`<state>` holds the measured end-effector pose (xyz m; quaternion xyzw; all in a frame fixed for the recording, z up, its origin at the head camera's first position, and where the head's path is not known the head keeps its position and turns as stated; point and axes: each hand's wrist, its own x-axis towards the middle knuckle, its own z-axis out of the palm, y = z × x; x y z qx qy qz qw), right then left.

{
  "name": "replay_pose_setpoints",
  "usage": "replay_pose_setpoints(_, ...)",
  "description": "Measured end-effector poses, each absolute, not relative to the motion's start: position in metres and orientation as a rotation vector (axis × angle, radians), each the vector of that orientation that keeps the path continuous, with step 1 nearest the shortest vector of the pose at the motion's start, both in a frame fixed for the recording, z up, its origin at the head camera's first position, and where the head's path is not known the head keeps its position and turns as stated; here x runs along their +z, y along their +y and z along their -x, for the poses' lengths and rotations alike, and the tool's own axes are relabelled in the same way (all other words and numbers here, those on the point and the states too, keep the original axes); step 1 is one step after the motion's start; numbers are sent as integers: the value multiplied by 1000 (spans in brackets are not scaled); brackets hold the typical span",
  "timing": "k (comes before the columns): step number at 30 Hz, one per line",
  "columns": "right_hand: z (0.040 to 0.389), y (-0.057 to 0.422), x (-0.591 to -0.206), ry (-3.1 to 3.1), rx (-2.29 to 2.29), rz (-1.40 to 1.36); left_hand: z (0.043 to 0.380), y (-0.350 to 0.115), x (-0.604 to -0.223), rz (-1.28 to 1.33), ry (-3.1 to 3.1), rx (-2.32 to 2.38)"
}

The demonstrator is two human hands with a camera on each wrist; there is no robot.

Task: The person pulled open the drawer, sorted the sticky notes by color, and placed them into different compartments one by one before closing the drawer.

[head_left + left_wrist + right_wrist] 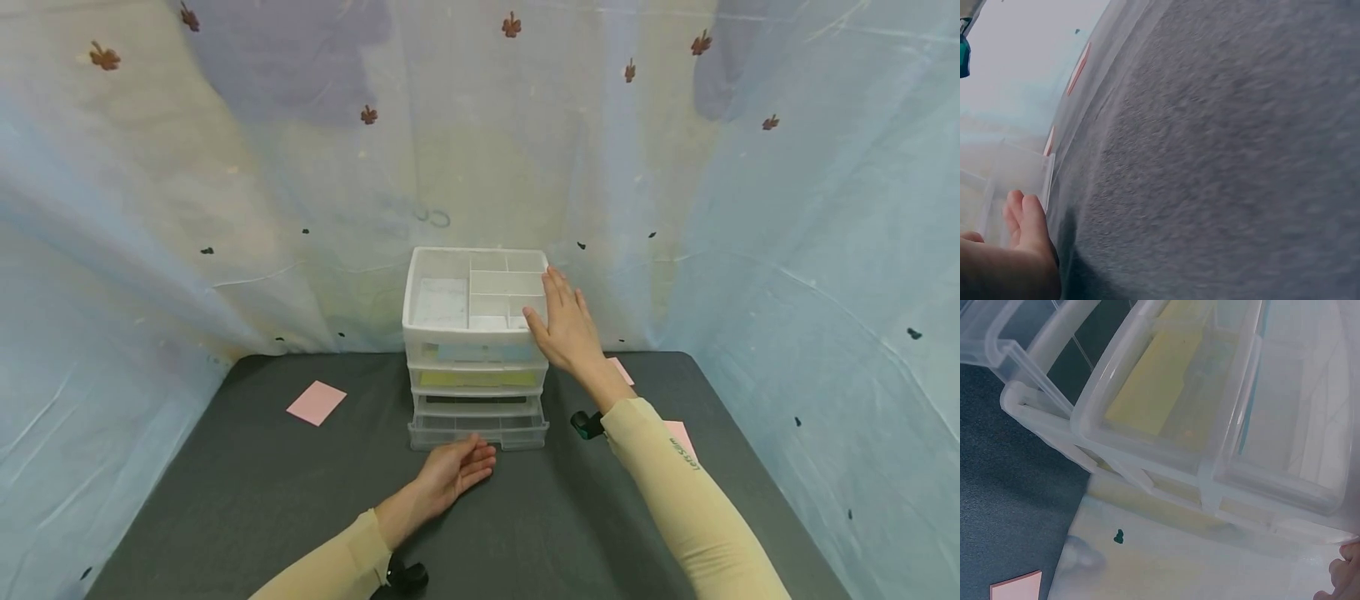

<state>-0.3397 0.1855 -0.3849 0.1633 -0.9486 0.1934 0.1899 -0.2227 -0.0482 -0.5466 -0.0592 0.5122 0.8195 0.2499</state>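
A white plastic drawer unit (480, 332) stands at the back of the dark table, with a divided tray on top. Its clear bottom drawer (517, 435) is pulled partway out. My left hand (448, 475) is at the front of that drawer, its fingers loosely bent and the fingertips at the middle of the drawer's front edge. In the left wrist view the fingers (1034, 219) lie against the clear plastic. My right hand (566, 325) rests with extended fingers along the unit's top right side. Only its fingertips (1349, 565) show in the right wrist view.
A pink paper square (317, 403) lies left of the unit. Two more, partly covered by the right arm, lie to the right, one a pink square (681, 437). A pale patterned curtain (480, 167) hangs behind and around the dark table (285, 483).
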Motion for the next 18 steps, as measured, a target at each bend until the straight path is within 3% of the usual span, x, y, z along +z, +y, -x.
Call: replay_pose_setpoints(18,341,185,-386,-2660,536,-461,196,-57,-547,162,1296,2224)
